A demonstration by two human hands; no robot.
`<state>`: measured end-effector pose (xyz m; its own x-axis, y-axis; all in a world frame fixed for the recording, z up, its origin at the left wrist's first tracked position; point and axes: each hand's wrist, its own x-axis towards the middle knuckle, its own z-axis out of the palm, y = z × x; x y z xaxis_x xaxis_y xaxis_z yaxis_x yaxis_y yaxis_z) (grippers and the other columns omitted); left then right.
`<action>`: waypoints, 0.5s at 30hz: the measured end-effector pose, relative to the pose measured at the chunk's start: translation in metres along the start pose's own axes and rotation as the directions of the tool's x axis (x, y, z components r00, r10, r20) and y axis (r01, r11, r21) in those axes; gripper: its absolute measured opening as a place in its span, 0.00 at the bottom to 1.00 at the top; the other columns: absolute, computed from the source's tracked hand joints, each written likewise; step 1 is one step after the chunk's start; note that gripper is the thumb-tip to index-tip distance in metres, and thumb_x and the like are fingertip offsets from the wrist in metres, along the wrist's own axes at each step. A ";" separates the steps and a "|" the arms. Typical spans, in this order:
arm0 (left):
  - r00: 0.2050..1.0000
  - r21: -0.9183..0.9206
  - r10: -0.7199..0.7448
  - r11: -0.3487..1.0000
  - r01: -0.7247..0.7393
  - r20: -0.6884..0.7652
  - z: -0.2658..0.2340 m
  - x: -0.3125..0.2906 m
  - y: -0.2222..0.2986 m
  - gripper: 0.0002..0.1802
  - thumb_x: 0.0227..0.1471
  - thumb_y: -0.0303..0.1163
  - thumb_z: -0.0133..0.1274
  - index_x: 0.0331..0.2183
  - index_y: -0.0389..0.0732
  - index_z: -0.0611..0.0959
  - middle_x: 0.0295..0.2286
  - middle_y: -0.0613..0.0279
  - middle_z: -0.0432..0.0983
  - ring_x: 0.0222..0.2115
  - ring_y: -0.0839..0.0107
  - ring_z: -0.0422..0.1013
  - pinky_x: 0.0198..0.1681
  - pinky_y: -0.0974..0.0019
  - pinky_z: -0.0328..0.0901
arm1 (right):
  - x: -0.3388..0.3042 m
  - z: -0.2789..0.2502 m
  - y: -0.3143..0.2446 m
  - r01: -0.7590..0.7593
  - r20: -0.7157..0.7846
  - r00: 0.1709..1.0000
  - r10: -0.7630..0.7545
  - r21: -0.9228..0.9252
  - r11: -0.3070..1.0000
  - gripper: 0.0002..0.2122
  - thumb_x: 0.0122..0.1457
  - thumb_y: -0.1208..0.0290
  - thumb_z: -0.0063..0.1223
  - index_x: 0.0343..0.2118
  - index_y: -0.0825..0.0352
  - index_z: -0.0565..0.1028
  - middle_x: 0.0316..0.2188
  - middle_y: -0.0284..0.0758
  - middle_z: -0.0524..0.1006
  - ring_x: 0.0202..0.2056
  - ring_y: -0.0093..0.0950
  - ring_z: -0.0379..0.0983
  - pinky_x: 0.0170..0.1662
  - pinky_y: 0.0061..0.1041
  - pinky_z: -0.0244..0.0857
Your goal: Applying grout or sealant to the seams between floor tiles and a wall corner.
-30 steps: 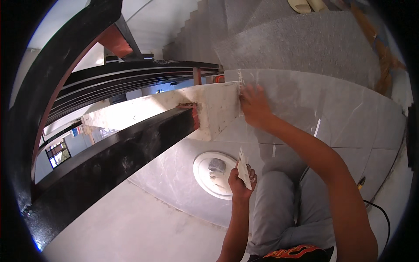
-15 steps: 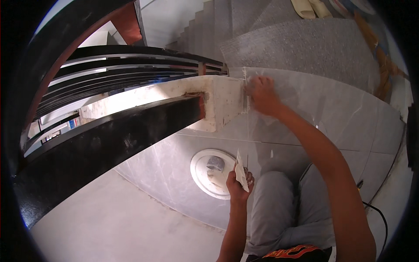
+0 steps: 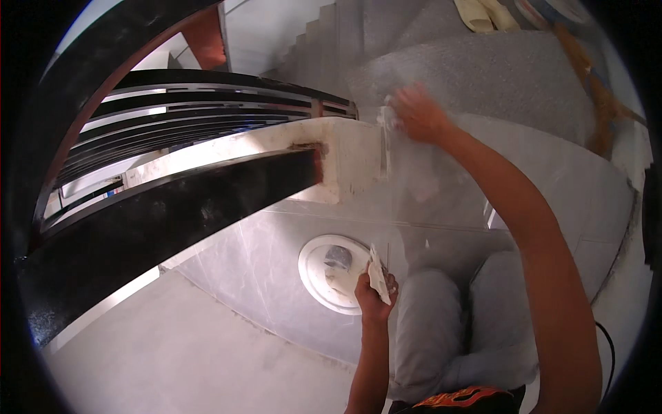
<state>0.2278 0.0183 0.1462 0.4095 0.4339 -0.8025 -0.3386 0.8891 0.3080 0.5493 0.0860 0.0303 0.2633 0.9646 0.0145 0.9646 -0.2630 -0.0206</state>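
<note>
My left hand (image 3: 376,293) grips a thin, flat whitish plate (image 3: 378,276), smeared with pale paste; its exact kind I cannot tell. It is held upright beside a round white dish (image 3: 310,276), which has a grey patch and some pale paste inside. Farther off, my right arm is stretched out, and my right hand (image 3: 419,114) is smeared by motion. It is over the far edge of the grey tiled step, next to the corner of the white post base (image 3: 352,155). Whether its fingers hold anything does not show.
Black railing bars (image 3: 207,96) and a thick black beam (image 3: 172,210) run in from the left to the white base. Past the tile edge lies a rough grey step (image 3: 483,76) with pale slippers (image 3: 486,15). A black cable (image 3: 607,341) curves at the right.
My right hand has moved away from me, up along the white base's corner to the tile's far edge. My left hand still holds the flat plate in nearly the same place.
</note>
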 end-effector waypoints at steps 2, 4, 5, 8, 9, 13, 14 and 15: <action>1.000 0.060 0.007 0.998 -0.006 -0.017 0.007 -0.007 -0.002 0.17 0.47 0.37 0.33 0.36 0.41 0.71 0.13 0.67 0.62 0.11 0.78 0.56 0.15 0.76 0.53 | -0.012 -0.013 0.006 -0.085 -0.049 0.995 0.087 0.039 0.996 0.21 0.54 0.58 0.36 0.49 0.62 0.60 0.43 0.39 0.62 0.47 0.33 0.55 0.52 0.41 0.42; 0.995 0.090 0.047 0.995 -0.039 -0.093 0.011 -0.018 0.004 0.16 0.47 0.37 0.33 0.36 0.41 0.71 0.14 0.67 0.62 0.12 0.78 0.55 0.15 0.76 0.53 | -0.022 -0.048 -0.005 -0.120 -0.032 0.991 0.127 0.168 0.978 0.22 0.51 0.61 0.39 0.50 0.62 0.58 0.42 0.42 0.63 0.46 0.36 0.56 0.51 0.41 0.44; 0.986 0.109 0.061 0.993 -0.044 -0.158 0.018 -0.025 0.009 0.16 0.47 0.36 0.33 0.35 0.40 0.71 0.14 0.66 0.62 0.12 0.77 0.55 0.15 0.76 0.52 | -0.036 -0.071 -0.022 -0.088 0.042 0.996 0.080 0.252 0.964 0.24 0.50 0.63 0.40 0.51 0.62 0.57 0.41 0.43 0.63 0.46 0.37 0.56 0.50 0.39 0.46; 0.995 0.142 0.049 0.989 -0.035 -0.089 0.020 -0.035 0.013 0.16 0.46 0.35 0.35 0.34 0.39 0.71 0.15 0.66 0.62 0.13 0.76 0.56 0.15 0.75 0.53 | -0.101 -0.112 -0.054 0.113 -0.040 0.991 -0.126 0.749 0.653 0.28 0.44 0.70 0.46 0.52 0.61 0.55 0.35 0.44 0.67 0.37 0.36 0.63 0.43 0.34 0.55; 0.996 0.142 0.051 0.989 -0.041 -0.069 0.019 -0.035 0.013 0.16 0.46 0.35 0.35 0.34 0.39 0.71 0.15 0.66 0.62 0.13 0.76 0.56 0.15 0.75 0.53 | -0.123 -0.135 -0.062 0.109 -0.006 0.975 -0.220 0.880 0.461 0.29 0.43 0.73 0.48 0.52 0.61 0.55 0.33 0.43 0.68 0.34 0.36 0.66 0.41 0.32 0.57; 0.997 0.267 -0.053 0.963 0.038 0.049 0.014 -0.032 -0.005 0.12 0.44 0.36 0.37 0.32 0.43 0.71 0.20 0.67 0.65 0.18 0.74 0.62 0.18 0.72 0.57 | -0.198 -0.201 -0.081 0.069 0.150 0.873 -0.464 0.904 0.421 0.30 0.42 0.75 0.47 0.52 0.58 0.55 0.28 0.38 0.69 0.30 0.35 0.67 0.37 0.32 0.59; 0.997 0.265 -0.057 0.963 0.042 0.051 0.015 -0.035 -0.010 0.13 0.45 0.37 0.38 0.31 0.42 0.71 0.20 0.67 0.65 0.18 0.74 0.63 0.19 0.73 0.57 | -0.210 -0.206 -0.086 0.091 0.196 0.836 -0.513 0.872 0.481 0.29 0.42 0.76 0.46 0.52 0.56 0.57 0.28 0.36 0.69 0.30 0.35 0.68 0.35 0.32 0.59; 0.990 0.289 -0.125 0.952 0.103 0.061 0.016 -0.044 -0.016 0.13 0.45 0.37 0.38 0.31 0.42 0.71 0.20 0.67 0.65 0.18 0.74 0.63 0.19 0.73 0.57 | -0.225 -0.210 -0.089 0.030 0.239 0.856 -0.459 0.863 0.504 0.29 0.42 0.76 0.46 0.52 0.56 0.57 0.28 0.36 0.69 0.30 0.35 0.68 0.35 0.32 0.59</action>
<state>0.2285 -0.0128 0.1850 0.4993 0.3273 -0.8022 -0.0356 0.9329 0.3585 0.4072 -0.1114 0.2390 -0.2215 0.9507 -0.2168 0.4799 -0.0872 -0.8730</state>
